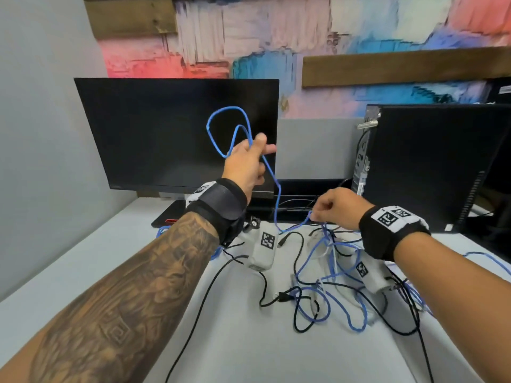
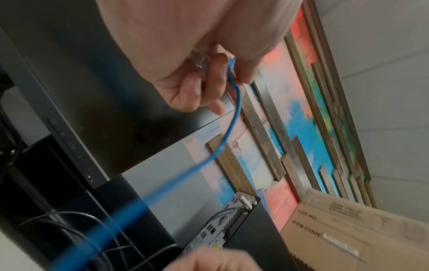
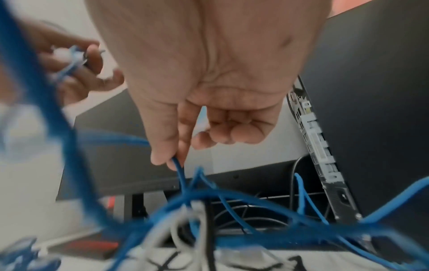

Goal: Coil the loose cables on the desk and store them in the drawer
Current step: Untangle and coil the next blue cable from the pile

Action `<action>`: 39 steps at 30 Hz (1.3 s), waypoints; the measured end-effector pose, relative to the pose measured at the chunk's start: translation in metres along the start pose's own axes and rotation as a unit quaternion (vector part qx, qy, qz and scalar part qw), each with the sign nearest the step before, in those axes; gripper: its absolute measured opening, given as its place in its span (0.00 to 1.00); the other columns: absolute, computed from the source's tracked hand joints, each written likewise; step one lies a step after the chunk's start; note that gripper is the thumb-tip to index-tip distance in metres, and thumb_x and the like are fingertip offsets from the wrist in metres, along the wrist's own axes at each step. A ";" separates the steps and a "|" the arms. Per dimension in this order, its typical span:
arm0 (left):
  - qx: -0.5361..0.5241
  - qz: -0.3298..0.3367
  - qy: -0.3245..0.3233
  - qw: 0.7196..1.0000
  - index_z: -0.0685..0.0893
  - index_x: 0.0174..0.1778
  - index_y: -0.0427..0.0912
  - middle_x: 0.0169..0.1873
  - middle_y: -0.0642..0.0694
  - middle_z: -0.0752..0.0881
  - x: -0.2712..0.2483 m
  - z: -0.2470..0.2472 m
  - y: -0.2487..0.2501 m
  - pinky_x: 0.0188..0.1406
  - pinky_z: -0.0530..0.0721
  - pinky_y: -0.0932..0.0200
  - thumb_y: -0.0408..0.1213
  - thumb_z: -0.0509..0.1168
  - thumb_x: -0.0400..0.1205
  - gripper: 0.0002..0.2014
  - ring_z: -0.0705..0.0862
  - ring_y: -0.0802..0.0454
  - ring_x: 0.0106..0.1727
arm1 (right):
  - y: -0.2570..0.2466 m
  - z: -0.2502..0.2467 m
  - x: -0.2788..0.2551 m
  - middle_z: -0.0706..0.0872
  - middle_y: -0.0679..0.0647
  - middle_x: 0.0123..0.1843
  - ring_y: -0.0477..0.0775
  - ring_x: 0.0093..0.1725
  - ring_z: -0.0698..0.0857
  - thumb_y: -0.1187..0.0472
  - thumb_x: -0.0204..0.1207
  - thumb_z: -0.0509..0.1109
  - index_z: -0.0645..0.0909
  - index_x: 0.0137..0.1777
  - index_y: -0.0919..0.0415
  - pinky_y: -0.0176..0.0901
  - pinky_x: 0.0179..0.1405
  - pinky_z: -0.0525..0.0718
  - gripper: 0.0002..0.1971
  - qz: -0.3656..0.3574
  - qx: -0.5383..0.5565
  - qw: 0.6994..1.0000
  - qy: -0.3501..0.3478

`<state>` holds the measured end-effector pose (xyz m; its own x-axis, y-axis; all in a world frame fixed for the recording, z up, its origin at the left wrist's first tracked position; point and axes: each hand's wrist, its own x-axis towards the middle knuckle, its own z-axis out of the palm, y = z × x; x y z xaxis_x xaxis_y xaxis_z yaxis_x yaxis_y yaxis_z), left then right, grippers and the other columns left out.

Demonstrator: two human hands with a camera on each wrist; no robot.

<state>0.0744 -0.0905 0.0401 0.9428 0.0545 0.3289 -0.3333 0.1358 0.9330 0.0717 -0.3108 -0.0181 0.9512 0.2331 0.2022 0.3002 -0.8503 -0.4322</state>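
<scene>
My left hand [image 1: 250,158] is raised in front of the monitor and grips a blue cable [image 1: 221,120] that stands up in loops above the fist. In the left wrist view the blue cable [image 2: 234,113] runs out between the curled fingers [image 2: 197,88], beside a clear plug. The same cable drops to my right hand [image 1: 330,207], low over the desk, which pinches it between thumb and forefinger [image 3: 169,146] in the right wrist view. Under that hand lies a tangle of blue, black and white cables [image 1: 331,286]. No drawer is in view.
A black monitor [image 1: 166,134] stands at the back left and a black computer case [image 1: 442,161] at the back right. The white desk [image 1: 69,272] carries the cables. A cardboard box [image 2: 359,229] shows in the left wrist view.
</scene>
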 end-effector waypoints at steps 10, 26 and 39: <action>0.299 -0.010 -0.213 0.930 0.87 0.51 0.31 0.23 0.51 0.74 -0.027 0.033 -0.046 0.20 0.71 0.66 0.48 0.66 0.86 0.19 0.72 0.59 0.21 | -0.015 -0.024 -0.005 0.89 0.58 0.36 0.50 0.34 0.82 0.60 0.76 0.77 0.87 0.40 0.54 0.51 0.41 0.85 0.04 -0.067 0.105 0.984 0.125; 0.057 0.031 -0.046 0.997 0.78 0.36 0.41 0.19 0.52 0.68 -0.006 0.021 -0.016 0.17 0.63 0.69 0.32 0.59 0.88 0.14 0.64 0.61 0.17 | 0.039 0.022 -0.023 0.87 0.52 0.50 0.56 0.49 0.86 0.62 0.75 0.77 0.84 0.46 0.53 0.50 0.52 0.86 0.05 0.062 -0.094 0.986 -0.121; 0.032 0.072 -0.044 0.996 0.78 0.41 0.42 0.22 0.52 0.67 0.003 0.000 0.040 0.20 0.63 0.65 0.39 0.57 0.90 0.12 0.63 0.59 0.20 | -0.002 0.004 -0.017 0.91 0.47 0.47 0.45 0.42 0.86 0.59 0.82 0.70 0.89 0.51 0.51 0.34 0.36 0.83 0.06 0.025 0.098 0.986 -0.134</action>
<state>0.0645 -0.0852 0.0782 0.8827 -0.0181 0.4697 -0.4675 0.0702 0.8812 0.0551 -0.3106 -0.0243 0.9421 0.3312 -0.0521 0.2349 -0.7630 -0.6022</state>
